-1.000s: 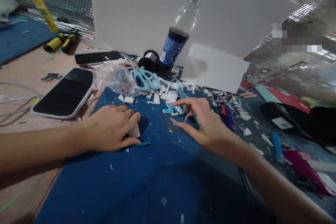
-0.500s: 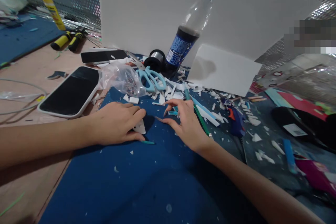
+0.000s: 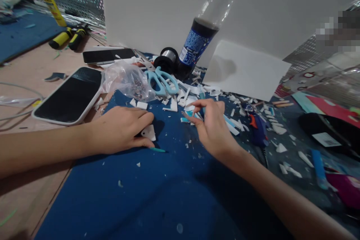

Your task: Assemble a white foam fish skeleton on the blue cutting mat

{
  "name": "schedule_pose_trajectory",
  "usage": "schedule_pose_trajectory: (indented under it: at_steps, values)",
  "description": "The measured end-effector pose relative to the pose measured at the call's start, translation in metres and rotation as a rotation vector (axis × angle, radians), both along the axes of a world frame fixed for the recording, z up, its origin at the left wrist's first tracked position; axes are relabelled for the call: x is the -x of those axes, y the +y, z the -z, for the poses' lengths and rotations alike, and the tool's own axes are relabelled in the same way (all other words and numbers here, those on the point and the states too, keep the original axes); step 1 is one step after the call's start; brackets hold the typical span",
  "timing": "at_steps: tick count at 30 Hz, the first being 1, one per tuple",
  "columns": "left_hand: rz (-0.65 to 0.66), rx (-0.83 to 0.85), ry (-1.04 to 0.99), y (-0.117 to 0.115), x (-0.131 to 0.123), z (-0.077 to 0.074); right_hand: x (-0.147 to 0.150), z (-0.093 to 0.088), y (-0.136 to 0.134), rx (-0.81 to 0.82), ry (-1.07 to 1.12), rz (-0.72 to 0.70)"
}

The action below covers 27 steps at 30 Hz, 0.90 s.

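Note:
My left hand (image 3: 123,129) lies on the blue cutting mat (image 3: 120,202), its fingers closed over a small white piece with a hole (image 3: 149,132). Most of that piece is hidden under the palm and fingers. A long teal nail shows at the thumb. To the right, my right hand (image 3: 212,127) is in a pinch just above the mat, thumb and forefinger close together over a light blue and white strip (image 3: 185,119). Whether the fingertips hold anything is not clear. White scraps (image 3: 174,104) lie just beyond both hands.
Behind the scraps are light blue scissors (image 3: 161,82), a clear plastic bag (image 3: 123,78), a wire spool (image 3: 167,59) and a tilted-looking cola bottle (image 3: 197,41). Two phones (image 3: 70,95) lie left. A glue gun (image 3: 259,131) and a black item with a white label (image 3: 327,131) are right.
My right hand has drawn slightly right and away from my left hand, its fingers now curled over the light blue strip. My left hand stays on the white piece. The view has shifted a little.

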<state>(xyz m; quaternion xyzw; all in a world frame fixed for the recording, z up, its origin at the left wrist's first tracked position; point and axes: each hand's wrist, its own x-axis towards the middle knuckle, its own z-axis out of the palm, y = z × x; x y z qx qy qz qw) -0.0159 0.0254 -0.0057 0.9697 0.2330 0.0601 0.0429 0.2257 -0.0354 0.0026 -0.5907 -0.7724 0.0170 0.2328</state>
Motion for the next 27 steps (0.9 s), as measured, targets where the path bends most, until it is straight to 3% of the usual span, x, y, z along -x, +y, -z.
schedule_pose_trajectory:
  at_steps: [4,7,10,16,20,22,24,27]
  values:
    - [-0.006,0.001,-0.008,0.0,0.0,-0.001,-0.012,-0.028,0.001,0.058,-0.131,0.103]
    - [-0.017,0.0,-0.022,0.0,0.001,-0.001,-0.025,-0.041,-0.007,0.131,-0.227,0.267]
    - [-0.047,-0.006,-0.031,0.001,0.001,0.001,-0.038,-0.031,-0.021,0.127,-0.404,0.415]
    - [-0.072,-0.047,-0.049,0.003,0.003,0.006,-0.048,0.006,-0.033,0.16,-0.525,0.421]
    - [-0.085,-0.114,-0.104,0.0,0.005,0.005,-0.055,0.002,-0.031,0.193,-0.465,0.455]
    - [-0.017,-0.182,-0.189,-0.006,0.005,0.002,-0.061,-0.009,-0.033,0.254,-0.368,0.457]
    - [0.138,-0.196,-0.296,-0.016,0.004,0.0,-0.067,-0.025,-0.037,0.356,-0.255,0.421]
    - [0.335,0.024,-0.335,-0.039,0.001,-0.003,-0.074,-0.051,-0.045,0.624,0.048,0.289]
